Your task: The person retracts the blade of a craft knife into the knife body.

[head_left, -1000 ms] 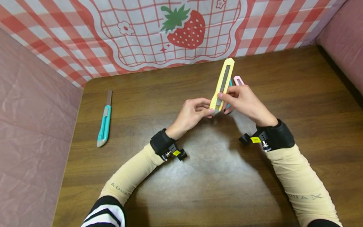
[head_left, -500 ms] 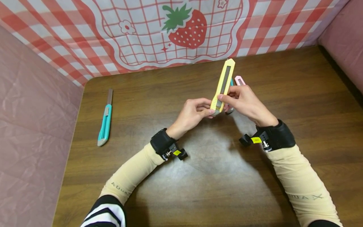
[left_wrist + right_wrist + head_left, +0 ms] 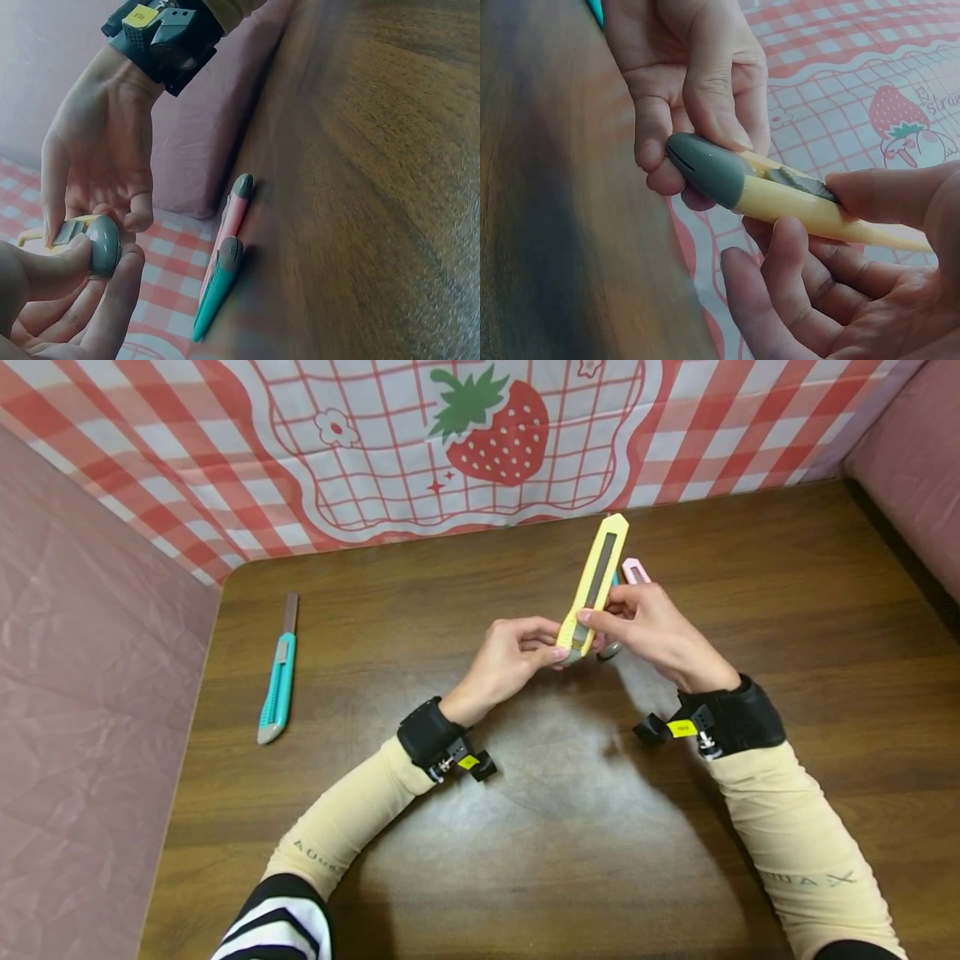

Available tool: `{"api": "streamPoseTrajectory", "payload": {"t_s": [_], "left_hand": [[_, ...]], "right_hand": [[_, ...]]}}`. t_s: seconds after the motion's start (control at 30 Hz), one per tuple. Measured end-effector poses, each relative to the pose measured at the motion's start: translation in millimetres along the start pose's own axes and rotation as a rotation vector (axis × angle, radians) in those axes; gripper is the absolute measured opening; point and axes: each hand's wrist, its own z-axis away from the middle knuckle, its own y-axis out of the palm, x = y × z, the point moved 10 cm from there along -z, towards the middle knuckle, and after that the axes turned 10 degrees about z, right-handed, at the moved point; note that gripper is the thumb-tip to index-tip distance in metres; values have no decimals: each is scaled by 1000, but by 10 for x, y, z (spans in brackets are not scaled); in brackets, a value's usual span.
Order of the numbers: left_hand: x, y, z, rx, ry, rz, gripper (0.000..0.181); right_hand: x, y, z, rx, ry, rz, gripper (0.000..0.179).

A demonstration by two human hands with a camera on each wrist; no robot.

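Both hands hold a yellow utility knife above the table, its nose tilted up and away. The left hand pinches its grey end cap between thumb and fingers. With the thumb at the grey slider, the right hand grips the body from the other side. No long blade shows at the nose in the head view. Behind the right hand lie a teal utility knife and a pink utility knife, side by side on the table and partly hidden in the head view.
Another teal utility knife lies at the left of the wooden table with its blade extended. A red-checked strawberry cloth hangs behind the back edge. Pink covering borders the right side.
The hands and the yellow utility knife have barely moved; its nose sits slightly farther right. Both hands keep the same hold. The head view has shifted slightly.
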Motion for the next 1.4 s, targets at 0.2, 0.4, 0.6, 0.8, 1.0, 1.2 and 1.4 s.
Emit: {"api": "streamPoseTrajectory", "payload": {"t_s": [0.2,0.4,0.6,0.8,1.0,1.2,1.4], "left_hand": [[-59,-19,7,-16,35,-7,17],[-48,-2,9,0,10,-1,18],[77,-23,-34,-9,19,54,18],[278,-61,-112,-14,9,69,20],[276,-68,-116,-10,19,74,19],[305,-67,-118,5,-6,88,19],[335,-73,-120,11,-23,87,20]], "right_hand": [[-6,37,8,21,14,-18,31],[-2,20,11,21,23,51,29],[-2,17,0,25,16,71,28],[16,3,-13,0,-22,70,27],[42,10,-22,-9,-54,17,23],[49,26,-34,-19,-77,6,25],[30,56,-66,-39,-90,-40,25]]}}
